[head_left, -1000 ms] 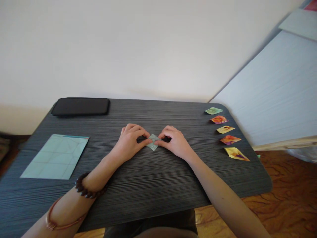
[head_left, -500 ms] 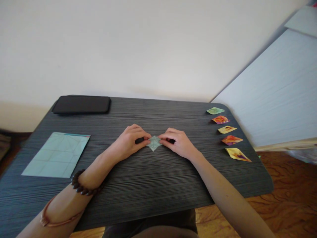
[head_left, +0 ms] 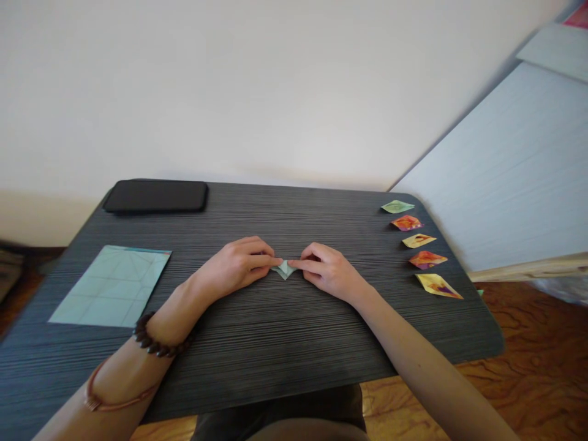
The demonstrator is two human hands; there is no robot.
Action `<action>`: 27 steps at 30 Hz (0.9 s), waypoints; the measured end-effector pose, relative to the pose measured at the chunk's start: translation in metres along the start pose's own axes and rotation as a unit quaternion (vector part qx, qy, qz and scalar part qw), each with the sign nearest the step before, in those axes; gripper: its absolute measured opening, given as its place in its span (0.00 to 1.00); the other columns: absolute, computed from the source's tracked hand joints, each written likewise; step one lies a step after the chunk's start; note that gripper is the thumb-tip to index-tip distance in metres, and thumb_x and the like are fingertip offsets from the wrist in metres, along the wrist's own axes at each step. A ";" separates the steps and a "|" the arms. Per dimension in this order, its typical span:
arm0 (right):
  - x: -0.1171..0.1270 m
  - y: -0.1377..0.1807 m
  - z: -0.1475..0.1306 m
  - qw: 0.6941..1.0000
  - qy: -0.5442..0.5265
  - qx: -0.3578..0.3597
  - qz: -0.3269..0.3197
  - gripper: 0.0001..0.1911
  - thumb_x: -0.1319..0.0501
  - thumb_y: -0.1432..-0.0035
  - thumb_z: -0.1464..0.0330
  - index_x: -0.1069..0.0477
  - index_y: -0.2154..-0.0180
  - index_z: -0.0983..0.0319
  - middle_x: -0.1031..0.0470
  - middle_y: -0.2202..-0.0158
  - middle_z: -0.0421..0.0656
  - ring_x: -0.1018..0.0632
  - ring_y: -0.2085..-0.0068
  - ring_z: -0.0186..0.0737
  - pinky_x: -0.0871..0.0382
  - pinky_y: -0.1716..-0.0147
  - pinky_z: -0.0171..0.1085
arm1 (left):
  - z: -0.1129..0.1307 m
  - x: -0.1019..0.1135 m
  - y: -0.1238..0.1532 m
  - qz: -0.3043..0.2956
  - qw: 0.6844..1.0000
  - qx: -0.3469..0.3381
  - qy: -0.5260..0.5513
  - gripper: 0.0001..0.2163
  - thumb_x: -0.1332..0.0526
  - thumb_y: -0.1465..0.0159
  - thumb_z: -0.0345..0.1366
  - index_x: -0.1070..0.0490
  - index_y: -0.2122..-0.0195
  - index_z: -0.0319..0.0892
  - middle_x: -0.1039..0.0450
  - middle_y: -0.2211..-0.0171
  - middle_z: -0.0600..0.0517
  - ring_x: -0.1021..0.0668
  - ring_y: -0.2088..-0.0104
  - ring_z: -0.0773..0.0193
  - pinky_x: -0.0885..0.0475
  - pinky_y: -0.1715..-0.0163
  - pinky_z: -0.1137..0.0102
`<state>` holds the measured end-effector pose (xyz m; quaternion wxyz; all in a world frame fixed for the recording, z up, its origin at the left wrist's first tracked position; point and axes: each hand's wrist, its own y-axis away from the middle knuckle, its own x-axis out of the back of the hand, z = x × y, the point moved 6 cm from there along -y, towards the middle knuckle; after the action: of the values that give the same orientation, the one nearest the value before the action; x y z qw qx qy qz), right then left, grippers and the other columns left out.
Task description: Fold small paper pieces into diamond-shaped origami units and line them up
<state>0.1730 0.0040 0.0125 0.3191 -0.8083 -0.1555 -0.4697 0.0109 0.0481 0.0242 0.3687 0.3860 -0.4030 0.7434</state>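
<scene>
In the middle of the dark table lies a small pale green piece of folded paper (head_left: pixel 285 271), now a flat triangle with its tip toward me. My left hand (head_left: pixel 239 263) grips its left corner, the fingers close together and the index finger lying on the top edge. From the other side, my right hand (head_left: pixel 334 273) holds the right corner, its index finger pressed on the edge and the other fingers curled. Fingertips cover both ends of the fold.
A stack of pale green paper sheets (head_left: pixel 113 286) lies at the left. Behind it, near the wall, sits a black phone-like slab (head_left: pixel 156 196). Several small folded paper pieces (head_left: pixel 428 260) in green, orange and yellow form a column along the table's right edge.
The small paper has gone from a diamond to a triangle, its upper part folded down toward me. Both index fingers have moved onto the top edge.
</scene>
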 end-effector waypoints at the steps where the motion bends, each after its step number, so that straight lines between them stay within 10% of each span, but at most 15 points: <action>1: 0.000 0.000 -0.001 1.000 0.013 0.004 0.001 0.14 0.45 0.39 0.72 0.26 0.54 0.57 0.31 0.64 0.44 0.31 0.65 0.35 0.34 0.65 0.36 | 0.001 0.000 0.000 -0.005 1.000 -0.002 -0.005 0.11 0.45 0.36 0.29 0.25 0.58 0.45 0.27 0.61 0.49 0.26 0.61 0.63 0.30 0.58 0.68; 10: 0.002 -0.002 -0.009 0.996 0.081 0.035 0.016 0.11 0.45 0.37 0.69 0.25 0.58 0.56 0.30 0.67 0.42 0.33 0.65 0.36 0.40 0.66 0.37 | 0.008 0.000 -0.004 -0.037 0.998 -0.011 -0.047 0.11 0.46 0.37 0.29 0.25 0.60 0.45 0.27 0.62 0.50 0.27 0.61 0.63 0.32 0.58 0.67; 17: 0.003 -0.003 -0.012 0.993 0.115 0.036 0.019 0.11 0.44 0.38 0.68 0.24 0.59 0.54 0.29 0.67 0.42 0.33 0.64 0.38 0.42 0.65 0.39 | 0.003 -0.004 -0.008 0.026 0.990 0.132 -0.050 0.12 0.44 0.36 0.41 0.28 0.73 0.42 0.28 0.68 0.51 0.29 0.64 0.62 0.35 0.60 0.65; 27: 0.002 0.000 -0.008 0.998 0.052 -0.006 0.043 0.11 0.44 0.41 0.72 0.22 0.64 0.59 0.29 0.69 0.43 0.31 0.67 0.36 0.37 0.67 0.37 | 0.001 -0.015 -0.009 -0.013 0.988 0.148 -0.032 0.10 0.43 0.36 0.46 0.29 0.64 0.46 0.31 0.66 0.53 0.31 0.62 0.62 0.42 0.62 0.66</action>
<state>0.1693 -0.0014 0.0172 0.3419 -0.7906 -0.1015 -0.4976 0.0255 0.0474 0.0139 0.3044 0.4648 -0.2949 0.7774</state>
